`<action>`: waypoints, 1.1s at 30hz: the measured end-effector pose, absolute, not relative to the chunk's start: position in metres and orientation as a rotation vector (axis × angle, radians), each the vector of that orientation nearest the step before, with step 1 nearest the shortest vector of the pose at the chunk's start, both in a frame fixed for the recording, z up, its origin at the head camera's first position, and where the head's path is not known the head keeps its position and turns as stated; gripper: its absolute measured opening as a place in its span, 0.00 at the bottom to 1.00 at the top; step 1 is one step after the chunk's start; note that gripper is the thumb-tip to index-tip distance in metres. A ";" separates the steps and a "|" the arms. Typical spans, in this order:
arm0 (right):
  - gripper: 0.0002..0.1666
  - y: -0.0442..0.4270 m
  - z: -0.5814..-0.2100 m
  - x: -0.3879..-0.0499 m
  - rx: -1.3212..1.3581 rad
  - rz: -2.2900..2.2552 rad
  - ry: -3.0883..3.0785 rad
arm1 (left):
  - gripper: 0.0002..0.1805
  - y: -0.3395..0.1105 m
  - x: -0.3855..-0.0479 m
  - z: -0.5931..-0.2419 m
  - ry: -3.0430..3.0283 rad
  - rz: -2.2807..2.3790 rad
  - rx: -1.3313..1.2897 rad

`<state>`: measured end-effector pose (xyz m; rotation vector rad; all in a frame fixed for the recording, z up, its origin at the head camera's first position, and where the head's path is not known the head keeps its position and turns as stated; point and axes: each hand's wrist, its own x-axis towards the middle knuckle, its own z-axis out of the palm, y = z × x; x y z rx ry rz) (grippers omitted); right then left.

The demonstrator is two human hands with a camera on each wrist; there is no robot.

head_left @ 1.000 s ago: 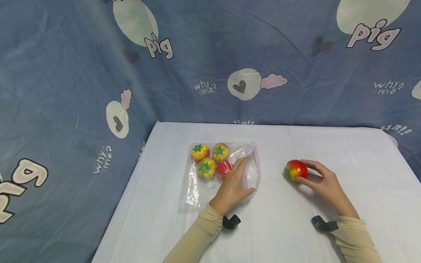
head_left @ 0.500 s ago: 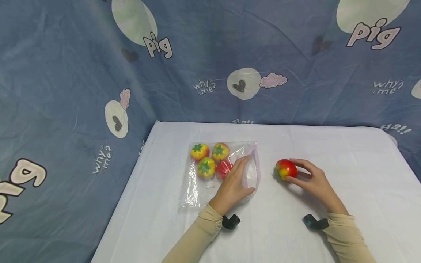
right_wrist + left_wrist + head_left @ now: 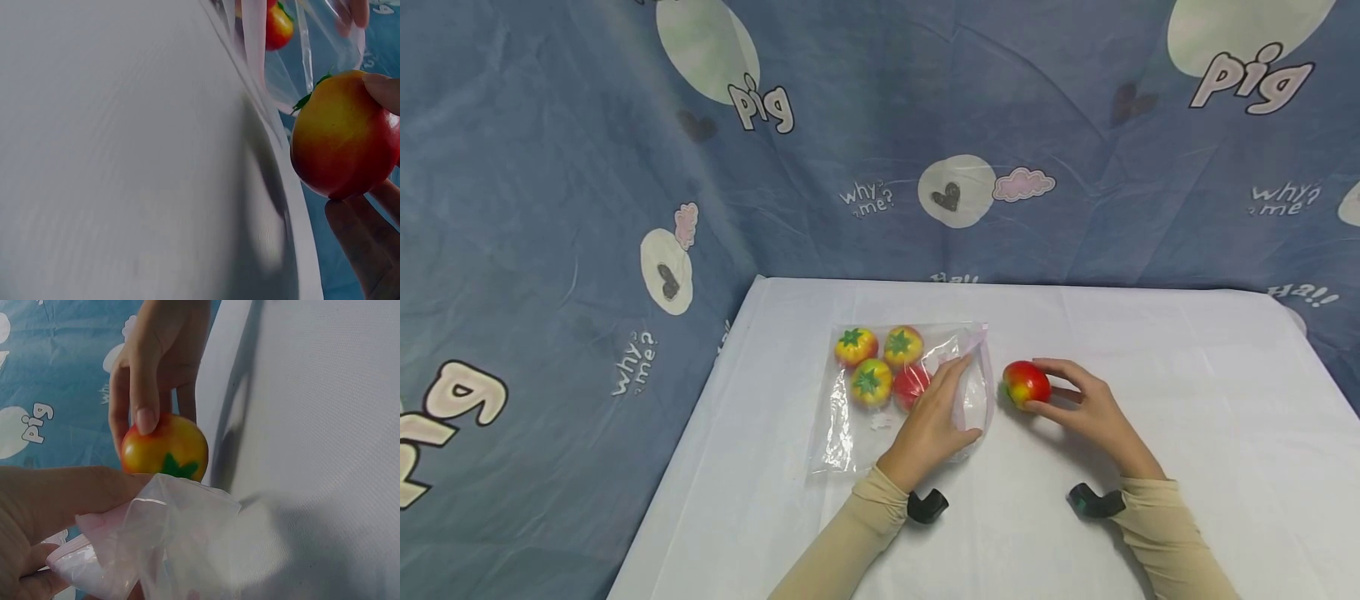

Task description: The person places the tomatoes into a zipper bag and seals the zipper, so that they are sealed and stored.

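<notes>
A clear zip bag [image 3: 850, 433] with a pink edge lies flat in the head view, holding several red-yellow toy fruits [image 3: 871, 383] with green leaves. My left hand [image 3: 925, 429] grips the bag's right, pink-edged side; in the left wrist view the plastic [image 3: 181, 531] stands raised at the thumb. Just right of the bag, my right hand [image 3: 1090, 412] holds another fruit [image 3: 1027, 385] between thumb and fingers. The right wrist view shows that fruit [image 3: 344, 134] close up, its leaf side toward the bag's edge [image 3: 255, 50].
A white cloth covers the table [image 3: 1187, 375]. Behind it and at the left hangs a blue printed curtain [image 3: 820, 233]. Each wrist wears a black device, the left one [image 3: 928, 507] near the bag's lower right corner.
My right hand has moved left with its fruit, from well right of the bag to beside its pink edge. The left hand and bag have stayed in place.
</notes>
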<state>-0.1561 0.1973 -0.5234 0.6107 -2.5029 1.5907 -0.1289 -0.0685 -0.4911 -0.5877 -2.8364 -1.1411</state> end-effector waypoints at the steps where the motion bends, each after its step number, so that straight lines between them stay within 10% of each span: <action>1: 0.38 0.195 -0.524 -0.157 0.625 1.591 -2.495 | 0.58 -0.069 -0.129 -0.491 -2.836 -1.143 -0.588; 33: 0.37 0.142 -0.529 -0.172 0.820 1.583 -2.517 | 0.58 -0.068 -0.128 -0.489 -2.877 -1.130 -0.595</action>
